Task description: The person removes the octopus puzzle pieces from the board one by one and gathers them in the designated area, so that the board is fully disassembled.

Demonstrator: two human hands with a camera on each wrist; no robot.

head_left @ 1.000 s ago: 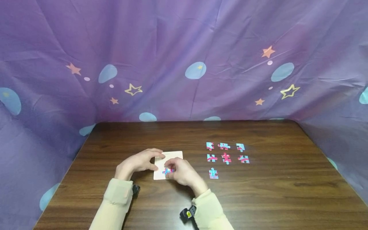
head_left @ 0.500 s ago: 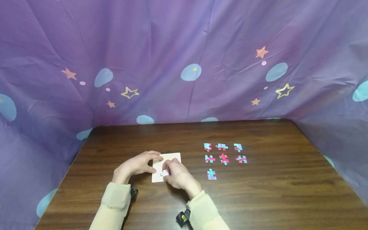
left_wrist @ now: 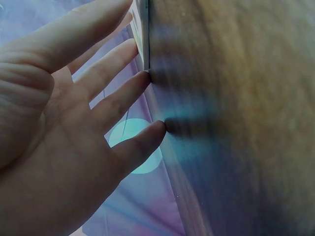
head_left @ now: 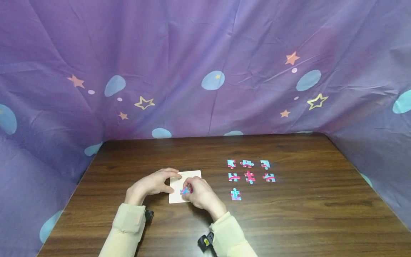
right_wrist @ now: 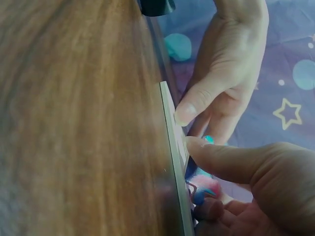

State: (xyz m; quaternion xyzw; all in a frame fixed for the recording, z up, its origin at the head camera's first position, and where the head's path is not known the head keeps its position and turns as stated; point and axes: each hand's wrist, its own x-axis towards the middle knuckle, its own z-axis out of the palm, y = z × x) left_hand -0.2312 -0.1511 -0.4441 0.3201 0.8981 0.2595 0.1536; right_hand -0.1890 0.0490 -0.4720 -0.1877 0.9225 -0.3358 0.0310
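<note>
A pale square puzzle board (head_left: 194, 174) lies on the table, left of centre in the head view. My left hand (head_left: 151, 186) rests at its left side, with the thumb on the board. In the left wrist view the fingers of that hand (left_wrist: 74, 118) are nearly straight, their tips at the board's edge and the tabletop. Over the lower part of the board, my right hand (head_left: 204, 195) pinches a blue-and-pink jigsaw piece (head_left: 184, 191). The right wrist view shows this piece (right_wrist: 209, 185) between thumb and fingers, close to the board's surface and partly hidden.
Several loose jigsaw pieces (head_left: 249, 177) lie in rows to the right of the board, with a single piece (head_left: 236, 194) in the nearest row. A purple patterned cloth (head_left: 179, 64) hangs behind and beside the brown wooden table (head_left: 305, 214).
The piece in my right hand has turned: a whitish glare or face showed half a second ago, and blue and pink show now. The left hand stays on the board.
</note>
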